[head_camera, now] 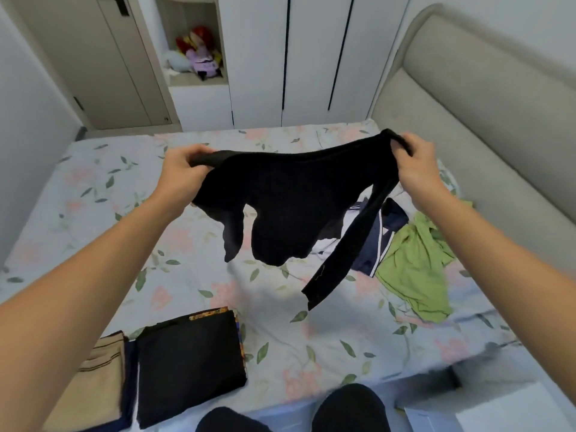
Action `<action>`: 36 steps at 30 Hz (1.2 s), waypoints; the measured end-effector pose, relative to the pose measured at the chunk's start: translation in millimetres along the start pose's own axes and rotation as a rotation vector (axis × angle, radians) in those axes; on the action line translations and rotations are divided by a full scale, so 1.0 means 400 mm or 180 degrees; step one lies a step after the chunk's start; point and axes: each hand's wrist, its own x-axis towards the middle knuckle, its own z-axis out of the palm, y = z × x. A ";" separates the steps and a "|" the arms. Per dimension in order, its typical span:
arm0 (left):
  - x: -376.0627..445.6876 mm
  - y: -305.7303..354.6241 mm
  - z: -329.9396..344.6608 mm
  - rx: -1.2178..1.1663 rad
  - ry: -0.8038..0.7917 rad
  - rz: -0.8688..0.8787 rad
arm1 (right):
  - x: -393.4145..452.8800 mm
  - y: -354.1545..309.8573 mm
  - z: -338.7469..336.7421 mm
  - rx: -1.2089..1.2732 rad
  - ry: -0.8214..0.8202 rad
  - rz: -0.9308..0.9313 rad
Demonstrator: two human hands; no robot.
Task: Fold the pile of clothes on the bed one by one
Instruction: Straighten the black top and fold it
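White wardrobe doors (pixel 314 57) at twelve o'clock; open niche at eleven o'clock holding plush toys (pixel 199 54); padded grey headboard (pixel 486 98) at two o'clock; white box (pixel 511 410) at five o'clock.

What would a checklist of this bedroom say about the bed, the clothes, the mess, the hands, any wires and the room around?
Surface: bed with a flowered sheet.
Job's things: black top held up in the air; folded black cloth and folded tan cloth near the front edge.
Clutter: green shirt and navy clothes, unfolded.
Hands: left hand and right hand each grip the top.
Cables: nothing seen.
Surroundings: white wardrobe, toys on a shelf, padded headboard.
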 end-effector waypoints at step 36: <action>0.135 -0.374 0.253 0.0121 -0.0983 -0.1648 | 0.106 0.498 0.314 -0.0332 -0.1629 0.1374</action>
